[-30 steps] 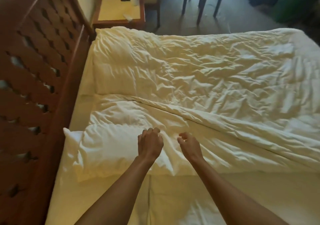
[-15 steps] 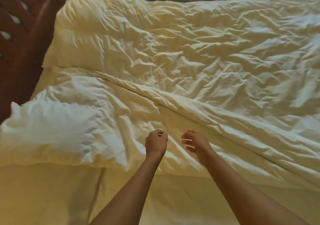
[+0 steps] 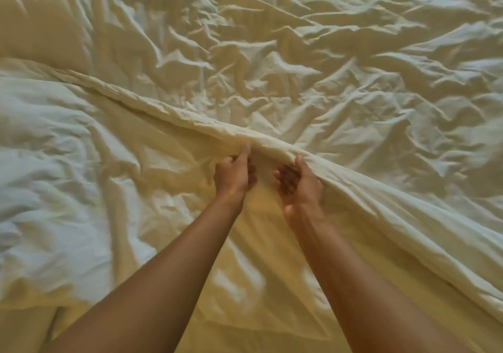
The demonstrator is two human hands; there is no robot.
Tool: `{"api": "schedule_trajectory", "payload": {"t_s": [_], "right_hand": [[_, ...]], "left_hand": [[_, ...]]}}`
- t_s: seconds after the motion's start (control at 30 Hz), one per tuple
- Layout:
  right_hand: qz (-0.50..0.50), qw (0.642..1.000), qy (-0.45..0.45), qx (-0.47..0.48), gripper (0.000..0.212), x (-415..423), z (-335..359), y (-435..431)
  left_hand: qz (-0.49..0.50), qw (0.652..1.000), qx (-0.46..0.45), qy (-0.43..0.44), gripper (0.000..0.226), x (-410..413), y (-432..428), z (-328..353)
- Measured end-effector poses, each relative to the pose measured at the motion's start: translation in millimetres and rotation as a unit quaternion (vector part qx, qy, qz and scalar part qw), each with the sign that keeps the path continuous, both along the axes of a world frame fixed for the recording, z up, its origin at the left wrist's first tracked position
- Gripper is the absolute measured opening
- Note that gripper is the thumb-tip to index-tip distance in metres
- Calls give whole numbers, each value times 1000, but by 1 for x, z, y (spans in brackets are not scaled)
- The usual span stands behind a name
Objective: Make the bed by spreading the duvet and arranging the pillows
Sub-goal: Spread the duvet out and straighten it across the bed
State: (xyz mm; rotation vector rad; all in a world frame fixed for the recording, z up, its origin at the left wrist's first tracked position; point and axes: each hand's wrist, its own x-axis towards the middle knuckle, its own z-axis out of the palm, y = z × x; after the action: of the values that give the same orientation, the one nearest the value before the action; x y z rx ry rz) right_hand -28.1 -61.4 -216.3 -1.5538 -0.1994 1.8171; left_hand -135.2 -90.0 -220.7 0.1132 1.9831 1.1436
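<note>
Duvet ridge in pinch of left hand, right hand palm-up beside it

Tally. Hands are numbering two: left hand near centre, right hand just at its 3 o'clock. Forearms are numbering two: left forearm coming in from 7 o'clock, right forearm from 5 o'clock. One duvet is covering 12 through 3 o'clock, carrying one ridge. One sheet is lying at 6 o'clock. One pillow is sitting at 9 o'clock; one bulge at 10 o'clock is reading unclear, possibly a second.
</note>
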Motion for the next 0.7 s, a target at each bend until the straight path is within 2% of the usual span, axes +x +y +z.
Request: {"api": "schedule_trajectory", "payload": {"t_s": [0.07,0.13,0.3,0.4,0.47,0.6,0.7], "right_hand": [[-13,997,-58,44,23,-5,-4,22],[-13,990,-107,92,21,-6,-6,46],[38,958,-201,202,23,0,-3,100],[61,946,-221,231,29,-2,-7,120],[61,943,-227,237,32,-7,-9,135],[60,941,-216,252,32,-21,-11,166],[80,950,-188,237,28,-29,-15,189]], "left_hand": [[-10,1000,10,-9,26,-5,23,-2],[0,1000,28,-14,19,-9,46,0],[36,998,5,-58,52,-32,101,12],[16,999,5,-52,25,-47,123,7],[20,997,35,-73,16,-51,133,3],[72,976,122,-166,14,-59,155,-2],[97,964,142,-203,15,-67,170,-9]]}}
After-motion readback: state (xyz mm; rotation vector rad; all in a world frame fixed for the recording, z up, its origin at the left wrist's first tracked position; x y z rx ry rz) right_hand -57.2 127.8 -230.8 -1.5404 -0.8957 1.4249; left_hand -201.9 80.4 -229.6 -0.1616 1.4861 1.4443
